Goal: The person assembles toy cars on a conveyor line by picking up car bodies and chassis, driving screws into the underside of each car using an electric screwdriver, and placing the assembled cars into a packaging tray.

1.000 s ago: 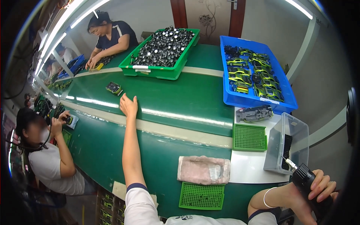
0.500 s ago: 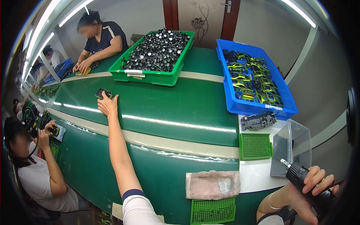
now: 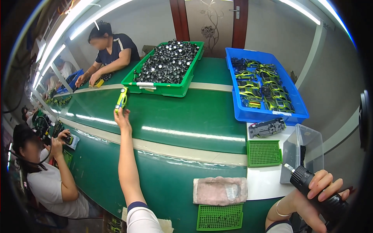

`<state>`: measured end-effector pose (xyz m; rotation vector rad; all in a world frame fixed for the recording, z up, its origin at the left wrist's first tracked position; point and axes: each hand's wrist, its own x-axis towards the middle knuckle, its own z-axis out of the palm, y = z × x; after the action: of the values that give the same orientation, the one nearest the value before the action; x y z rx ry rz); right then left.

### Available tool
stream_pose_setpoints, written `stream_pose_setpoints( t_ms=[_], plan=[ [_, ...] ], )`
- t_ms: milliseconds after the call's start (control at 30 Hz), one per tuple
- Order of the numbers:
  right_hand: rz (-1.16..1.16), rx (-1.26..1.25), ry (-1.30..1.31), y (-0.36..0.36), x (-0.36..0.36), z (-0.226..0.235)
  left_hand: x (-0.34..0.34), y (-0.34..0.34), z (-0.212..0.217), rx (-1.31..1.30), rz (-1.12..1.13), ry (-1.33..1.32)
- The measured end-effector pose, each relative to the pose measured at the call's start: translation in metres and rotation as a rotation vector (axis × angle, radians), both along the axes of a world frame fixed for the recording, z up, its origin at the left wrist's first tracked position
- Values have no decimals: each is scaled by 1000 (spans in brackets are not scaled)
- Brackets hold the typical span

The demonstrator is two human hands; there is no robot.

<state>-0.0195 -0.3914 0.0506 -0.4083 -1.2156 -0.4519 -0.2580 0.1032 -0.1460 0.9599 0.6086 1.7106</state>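
A yellow-green toy car (image 3: 121, 99) is in the fingers of my left hand (image 3: 123, 119), raised above the green table just in front of the green bin of parts. My left arm is stretched far forward. At the lower right, my right hand (image 3: 316, 194) is wrapped round a black electric screwdriver (image 3: 302, 177). Its silver bit points up and left, close to the clear plastic box (image 3: 311, 151) and the small green perforated tray (image 3: 264, 153). A grey car chassis (image 3: 267, 128) lies behind that tray.
A green bin (image 3: 167, 90) heaped with small black wheel parts stands ahead. To its right, a blue bin (image 3: 248, 112) holds several toy cars. A pinkish cloth pad (image 3: 210, 191) and another green tray (image 3: 219, 217) lie near me. Two co-workers (image 3: 120, 50) (image 3: 58, 182) work at left.
My left hand has lifted the toy car off the table and turned it, so its yellow-green body shows. The whole view has shifted slightly. My right hand still grips the screwdriver.
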Motion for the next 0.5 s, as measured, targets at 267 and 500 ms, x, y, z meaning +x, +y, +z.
stream_pose_setpoints(
  t_ms=[267,500],
  plan=[
    [7,88,87,-25,-2,11,66,-174,50,-220,-659,-254],
    [77,110,99,-44,8,8,86,-306,114,-442,-923,-419]
  ],
)
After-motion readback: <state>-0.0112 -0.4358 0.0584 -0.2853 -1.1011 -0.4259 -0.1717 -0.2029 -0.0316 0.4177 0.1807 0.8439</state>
